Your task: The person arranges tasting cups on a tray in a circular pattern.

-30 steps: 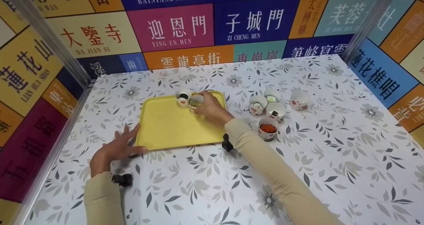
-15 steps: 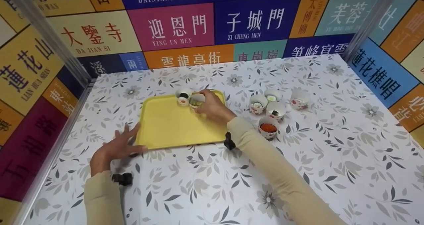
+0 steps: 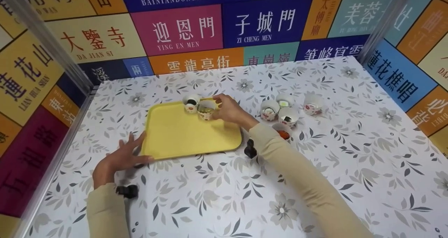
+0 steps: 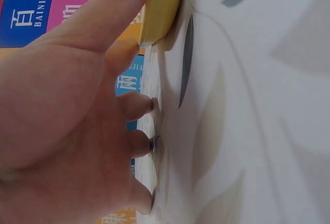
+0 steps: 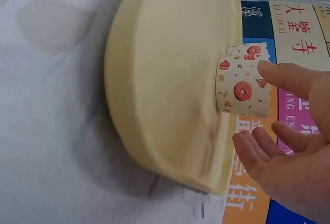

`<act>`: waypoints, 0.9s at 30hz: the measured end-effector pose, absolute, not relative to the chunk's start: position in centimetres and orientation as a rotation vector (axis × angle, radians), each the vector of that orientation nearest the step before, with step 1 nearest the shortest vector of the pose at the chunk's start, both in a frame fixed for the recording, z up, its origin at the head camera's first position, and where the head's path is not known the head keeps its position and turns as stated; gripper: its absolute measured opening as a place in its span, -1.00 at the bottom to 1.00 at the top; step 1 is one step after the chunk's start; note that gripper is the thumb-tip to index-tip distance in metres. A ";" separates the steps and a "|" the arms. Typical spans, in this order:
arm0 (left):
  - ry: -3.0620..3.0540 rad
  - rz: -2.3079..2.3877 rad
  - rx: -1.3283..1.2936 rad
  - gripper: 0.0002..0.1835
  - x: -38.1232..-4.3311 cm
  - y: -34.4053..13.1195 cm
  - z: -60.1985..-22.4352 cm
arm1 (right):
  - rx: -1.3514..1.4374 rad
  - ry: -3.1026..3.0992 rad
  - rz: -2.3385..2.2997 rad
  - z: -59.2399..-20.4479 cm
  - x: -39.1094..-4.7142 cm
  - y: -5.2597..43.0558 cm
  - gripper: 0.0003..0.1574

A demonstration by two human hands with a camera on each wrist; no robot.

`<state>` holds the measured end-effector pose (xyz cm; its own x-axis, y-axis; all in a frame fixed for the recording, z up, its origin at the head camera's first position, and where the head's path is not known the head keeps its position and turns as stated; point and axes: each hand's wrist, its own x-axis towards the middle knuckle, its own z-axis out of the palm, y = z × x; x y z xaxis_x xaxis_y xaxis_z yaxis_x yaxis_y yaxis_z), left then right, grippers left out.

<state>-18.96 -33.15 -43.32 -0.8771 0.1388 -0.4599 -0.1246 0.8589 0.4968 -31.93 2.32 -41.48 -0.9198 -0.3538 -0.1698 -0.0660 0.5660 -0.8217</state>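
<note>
A yellow tray (image 3: pixel 182 136) lies on the table, two paper cups standing along its far edge. The left cup (image 3: pixel 191 107) has something dark inside; the right one, a cup with greenish contents (image 3: pixel 205 114), carries a donut print in the right wrist view. Right beside that cup is my right hand (image 3: pixel 232 111), its fingers spread apart; the thumb overlaps the printed cup (image 5: pixel 240 87) in the right wrist view, and whether it touches cannot be told. My left hand (image 3: pixel 120 159) rests at the tray's near left corner, fingers spread and thumb along the front edge.
Right of the tray stand several more paper cups: a cup with orange-red contents (image 3: pixel 282 133) partly behind the right sleeve, a cup with a dark piece (image 3: pixel 288 118), and a separate cup (image 3: pixel 312 106) farther right. Lettered panels (image 3: pixel 178 29) border the flowered table (image 3: pixel 217 192).
My right hand's fingers have loosened and drawn rightward off the cup with greenish contents, which stays on the tray. The left hand keeps its place. The head view has shifted slightly.
</note>
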 end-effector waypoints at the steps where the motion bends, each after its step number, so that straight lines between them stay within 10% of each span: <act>1: 2.544 0.718 0.017 0.20 -19.0 -33.2 -43.4 | -0.366 2.498 -1.268 -41.3 -31.8 2.5 -0.09; 27: 2.488 0.778 -0.056 0.22 -19.1 -33.0 -43.5 | -0.398 2.591 -1.372 -38.2 -28.9 12.0 -0.09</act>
<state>-19.09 -32.99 -43.51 -0.8598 0.1138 -0.4978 -0.1899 0.8336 0.5187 -28.95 11.96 -38.25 -0.9475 -0.3179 -0.0356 -0.1491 0.5374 -0.8300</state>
